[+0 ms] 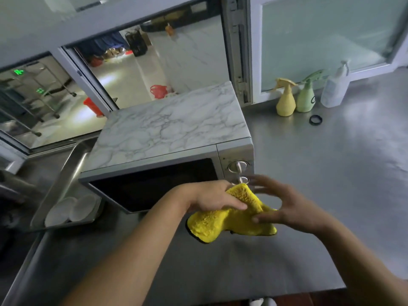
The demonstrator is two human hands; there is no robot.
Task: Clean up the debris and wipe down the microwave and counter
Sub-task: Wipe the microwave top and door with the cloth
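Wiping stage, no debris visible on counter (331, 173).
Left hand (213, 198) and right hand (280, 206) both pinch yellow microfibre cloth (229, 221); microwave (167, 138) just beyond awaits wiping.

View: head camera, single, wide-angle
Facing: forward and down, tilted
Near: hands with cloth (231, 215), lower centre, close
Middle: microwave (167, 138), centre
Far: bottles (306, 96), upper right; window (136, 69), upper left

One microwave (167, 151), one yellow cloth (229, 219), three bottles (305, 96), one black ring (315, 119), two white bowls (72, 209).
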